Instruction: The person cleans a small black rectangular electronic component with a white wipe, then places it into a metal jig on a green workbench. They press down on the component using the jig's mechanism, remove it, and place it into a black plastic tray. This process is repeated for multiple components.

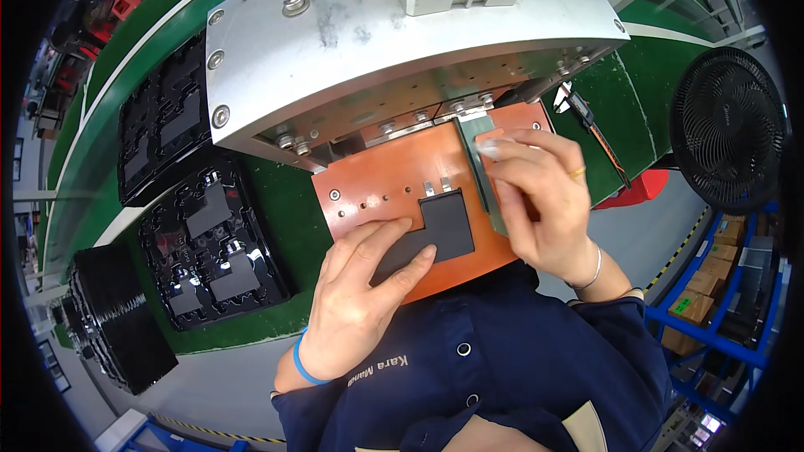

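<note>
A flat dark grey L-shaped battery cell (450, 226) with two short silver tabs lies on the orange plate (435, 163). My left hand (356, 284) rests on the cell's left part, thumb and fingers on either side of it, holding it against the plate. A long green strip (476, 167) runs across the plate to the right of the cell. Over that strip, my right hand (540, 192) is closed with its fingers curled. Its fingertips are at the strip's right edge, and what they pinch, if anything, is hidden.
A large metal press housing (402, 41) stands over the plate's far edge. Black moulded trays (213, 242) with grey cells lie to the left, beside a stack of black trays (126, 318). Calipers (595, 129) and a black fan (727, 129) are at the right.
</note>
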### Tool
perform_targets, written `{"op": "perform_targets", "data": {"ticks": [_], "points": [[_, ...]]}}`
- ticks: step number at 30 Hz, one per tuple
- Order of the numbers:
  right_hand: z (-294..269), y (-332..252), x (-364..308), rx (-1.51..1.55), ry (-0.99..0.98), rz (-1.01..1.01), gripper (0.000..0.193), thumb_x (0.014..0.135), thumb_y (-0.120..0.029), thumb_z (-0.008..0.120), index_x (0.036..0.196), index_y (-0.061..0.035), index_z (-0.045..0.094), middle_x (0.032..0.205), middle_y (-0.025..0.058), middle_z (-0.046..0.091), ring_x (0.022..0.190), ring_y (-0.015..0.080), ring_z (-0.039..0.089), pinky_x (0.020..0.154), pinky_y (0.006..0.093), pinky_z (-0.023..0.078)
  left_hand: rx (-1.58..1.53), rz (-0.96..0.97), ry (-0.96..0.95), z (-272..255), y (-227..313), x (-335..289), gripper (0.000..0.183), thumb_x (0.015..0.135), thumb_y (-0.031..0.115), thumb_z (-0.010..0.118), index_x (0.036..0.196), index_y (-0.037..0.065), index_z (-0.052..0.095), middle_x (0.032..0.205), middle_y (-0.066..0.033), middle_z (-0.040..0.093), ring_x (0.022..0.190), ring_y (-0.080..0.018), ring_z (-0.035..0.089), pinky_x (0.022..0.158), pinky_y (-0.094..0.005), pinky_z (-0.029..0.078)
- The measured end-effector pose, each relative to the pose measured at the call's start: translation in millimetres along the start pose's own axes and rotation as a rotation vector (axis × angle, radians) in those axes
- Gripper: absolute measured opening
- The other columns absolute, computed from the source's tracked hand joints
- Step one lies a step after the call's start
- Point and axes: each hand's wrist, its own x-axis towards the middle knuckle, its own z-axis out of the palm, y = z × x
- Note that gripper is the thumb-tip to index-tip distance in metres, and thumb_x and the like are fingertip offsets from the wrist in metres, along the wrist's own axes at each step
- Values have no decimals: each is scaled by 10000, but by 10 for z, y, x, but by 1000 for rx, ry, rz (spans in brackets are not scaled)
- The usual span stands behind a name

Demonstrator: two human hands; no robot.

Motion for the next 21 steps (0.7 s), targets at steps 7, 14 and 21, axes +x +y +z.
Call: {"op": "perform_targets", "data": {"ticks": [7,14,21], "points": [[-93,-14,-219,167,-94,109,304,664,-69,769,939,-47,643,1029,86,623,915,264,579,788,350,458,60,37,-78,-8,35,23,415,640,36,626,1049,56,693,1155,-140,570,1012,-289,539,846,-359,479],[-71,4,-241,175,-90,120,338,656,-132,790,964,-69,663,1050,84,618,912,250,576,777,343,450,99,44,-65,-12,-81,257,427,639,11,632,1062,44,687,1149,-145,555,1014,-302,523,842,-367,493],[-68,8,-216,183,-94,116,336,647,-137,791,950,-64,668,1016,82,621,919,247,569,774,340,449,84,34,-57,11,-146,389,441,626,-23,652,1060,47,694,1149,-143,568,1015,-302,532,836,-369,500]]}}
